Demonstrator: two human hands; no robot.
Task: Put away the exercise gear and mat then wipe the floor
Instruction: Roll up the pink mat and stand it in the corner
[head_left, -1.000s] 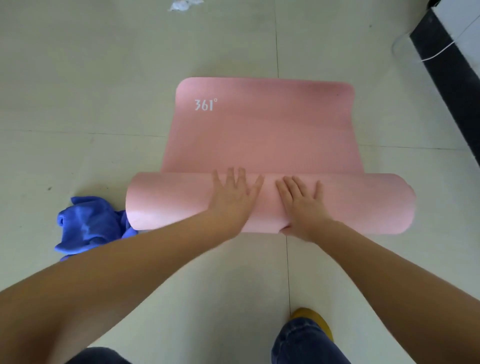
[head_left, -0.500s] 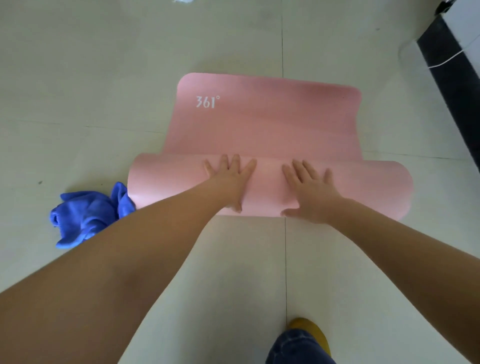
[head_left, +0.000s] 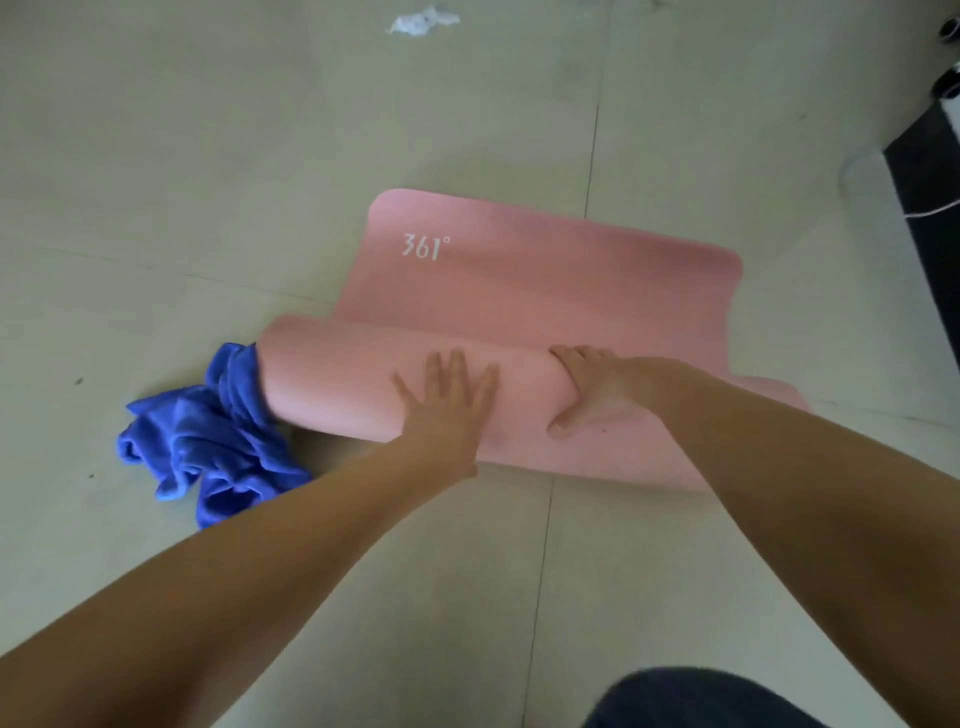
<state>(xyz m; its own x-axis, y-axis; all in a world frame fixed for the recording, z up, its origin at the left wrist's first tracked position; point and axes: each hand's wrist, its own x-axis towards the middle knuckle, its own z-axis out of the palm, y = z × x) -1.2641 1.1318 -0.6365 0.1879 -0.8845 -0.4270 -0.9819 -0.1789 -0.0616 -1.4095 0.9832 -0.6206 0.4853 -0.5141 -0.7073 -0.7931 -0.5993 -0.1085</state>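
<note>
Lying on pale, smooth floor tiles (head_left: 260, 156) with thin dark joints, the pink mat (head_left: 545, 291) is a soft, matte foam sheet with rounded corners and white "361°" lettering (head_left: 425, 247) near its far left corner. Its near part is wound into a thick, smooth cylinder that stretches from left to right, while the far part lies flat. The left hand (head_left: 447, 400) presses flat on top of the roll, fingers straight and spread wide, gripping nothing. The right hand (head_left: 597, 389) curves over the roll just beside it, fingers hooked over the far side and thumb on the near side, holding the roll. A crumpled blue cloth (head_left: 208, 436), plush and folded in deep creases, touches the roll's left end. A small white crumpled scrap (head_left: 421, 22) lies far off on the tiles.
</note>
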